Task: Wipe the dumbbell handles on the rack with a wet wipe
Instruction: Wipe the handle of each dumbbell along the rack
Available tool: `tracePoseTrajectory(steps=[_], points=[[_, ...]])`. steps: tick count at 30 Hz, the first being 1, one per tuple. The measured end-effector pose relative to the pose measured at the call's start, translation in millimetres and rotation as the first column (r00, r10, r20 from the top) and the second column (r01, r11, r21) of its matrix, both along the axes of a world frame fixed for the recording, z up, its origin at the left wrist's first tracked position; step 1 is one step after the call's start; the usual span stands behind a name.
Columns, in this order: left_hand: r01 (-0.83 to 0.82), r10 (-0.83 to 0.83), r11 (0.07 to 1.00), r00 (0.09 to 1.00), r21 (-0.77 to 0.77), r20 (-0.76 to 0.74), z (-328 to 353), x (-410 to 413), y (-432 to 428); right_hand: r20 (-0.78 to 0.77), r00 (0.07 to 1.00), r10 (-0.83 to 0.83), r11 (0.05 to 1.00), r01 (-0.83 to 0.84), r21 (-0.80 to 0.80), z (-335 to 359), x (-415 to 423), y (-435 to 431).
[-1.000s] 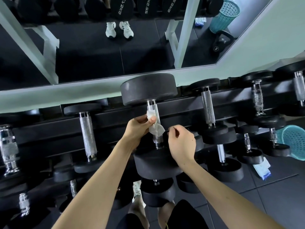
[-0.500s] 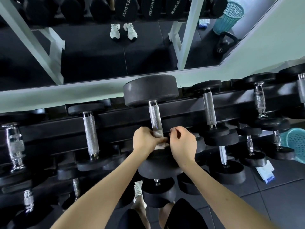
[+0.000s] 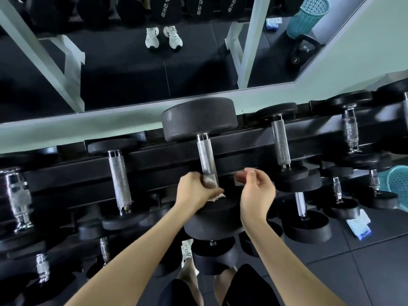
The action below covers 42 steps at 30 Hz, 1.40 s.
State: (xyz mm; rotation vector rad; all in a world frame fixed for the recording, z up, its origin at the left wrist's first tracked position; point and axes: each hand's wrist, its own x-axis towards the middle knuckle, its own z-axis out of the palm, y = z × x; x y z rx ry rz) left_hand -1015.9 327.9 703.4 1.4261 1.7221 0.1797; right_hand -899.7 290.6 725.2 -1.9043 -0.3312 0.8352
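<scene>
Wipe (image 3: 209, 184): pressed by my left hand (image 3: 195, 192) around the lower end of the centre dumbbell handle (image 3: 206, 156) on the rack (image 3: 154, 160). My right hand (image 3: 256, 193) hovers just beside, loosely curled, holding nothing.

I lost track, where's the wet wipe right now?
Centre of the head view: the wet wipe is in the left hand, against the big dumbbell's handle.

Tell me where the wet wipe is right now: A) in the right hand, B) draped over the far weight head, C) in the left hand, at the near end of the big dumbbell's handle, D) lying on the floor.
C: the left hand clutches the wet wipe against the near end of the handle, while the right hand is off it, empty.
</scene>
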Motion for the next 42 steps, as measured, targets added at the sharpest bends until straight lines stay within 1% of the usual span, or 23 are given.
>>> tracePoseTrajectory(steps=[2,3,5,7,8,11,14,15,17,18,20,21,22,24,25,26,28,30,32,33,35,39,42], points=[[0.036,-0.035,0.999,0.998,0.02,-0.045,0,3,-5,-0.025,0.999,-0.031,1.0,0.031,0.002,1,0,0],[0.004,-0.004,1.0,1.0,0.027,-0.019,-1,4,-6,-0.023,0.999,-0.023,1.0,0.023,-0.007,0,0,0],[-0.155,0.153,0.988,0.984,0.017,0.088,-2,4,-1,-0.004,1.0,0.003,1.0,-0.003,-0.02,0,0,0],[-0.332,0.325,0.943,0.932,0.024,0.161,-5,5,15,-0.001,1.0,0.017,1.0,-0.017,-0.02,1,1,1],[-0.385,0.376,0.923,0.907,0.011,0.191,-6,5,23,-0.001,1.0,0.025,1.0,-0.025,-0.018,0,1,1],[-0.47,0.471,0.879,0.835,-0.076,0.285,-5,8,24,0.01,0.999,0.046,0.999,-0.046,-0.016,0,2,1],[-0.577,0.594,0.799,0.714,-0.169,0.372,-2,11,24,0.007,0.998,0.068,0.997,-0.068,-0.026,-1,2,1],[-0.623,0.624,0.769,0.678,-0.147,0.389,-2,12,31,0.005,0.997,0.077,0.997,-0.077,-0.026,-1,3,1],[-0.684,0.64,0.728,0.654,-0.047,0.402,1,12,51,-0.004,0.996,0.09,0.996,-0.09,-0.02,0,2,0],[-0.694,0.641,0.719,0.643,-0.035,0.418,1,12,60,-0.012,0.996,0.092,0.996,-0.092,-0.019,0,2,0],[-0.67,0.637,0.735,0.627,-0.108,0.448,0,11,64,-0.015,0.994,0.112,0.993,-0.113,-0.036,1,2,0],[-0.619,0.622,0.764,0.634,-0.18,0.46,-1,10,64,-0.012,0.993,0.12,0.992,-0.121,-0.043,1,2,1],[-0.544,0.599,0.795,0.633,-0.269,0.49,-4,7,65,-0.013,0.992,0.126,0.991,-0.126,-0.049,0,2,2],[-0.346,0.543,0.839,0.566,-0.419,0.62,-11,0,65,-0.012,0.991,0.131,0.989,-0.132,-0.062,0,1,1],[-0.271,0.515,0.856,0.535,-0.441,0.67,-13,-2,64,-0.01,0.991,0.136,0.989,-0.136,-0.063,0,0,2],[-0.221,0.483,0.872,0.525,-0.436,0.701,-14,-3,65,-0.009,0.99,0.139,0.988,-0.139,-0.062,0,0,2],[-0.203,0.439,0.895,0.548,-0.397,0.712,-15,-2,64,-0.003,0.988,0.152,0.985,-0.152,-0.077,-1,0,3],[-0.237,0.406,0.913,0.608,-0.332,0.682,-15,0,54,0.011,0.984,0.178,0.98,-0.176,-0.093,-1,0,4],[-0.238,0.328,0.944,0.747,-0.228,0.579,-18,-4,36,0.032,0.977,0.212,0.973,-0.207,-0.105,-1,0,4],[-0.207,0.276,0.96,0.804,-0.188,0.527,-19,-6,24,0.04,0.972,0.232,0.968,-0.227,-0.109,-1,1,4],[-0.122,0.175,0.982,0.869,-0.141,0.463,-16,-9,4,0.051,0.963,0.264,0.96,-0.257,-0.111,1,2,3],[-0.063,0.089,0.994,0.949,-0.094,0.302,-14,-12,6,0.058,0.954,0.294,0.949,-0.284,-0.138,-1,2,2],[-0.142,0.143,0.99,0.975,-0.019,0.173,-3,-17,6,0.056,0.945,0.322,0.938,-0.311,-0.151,0,3,2]])
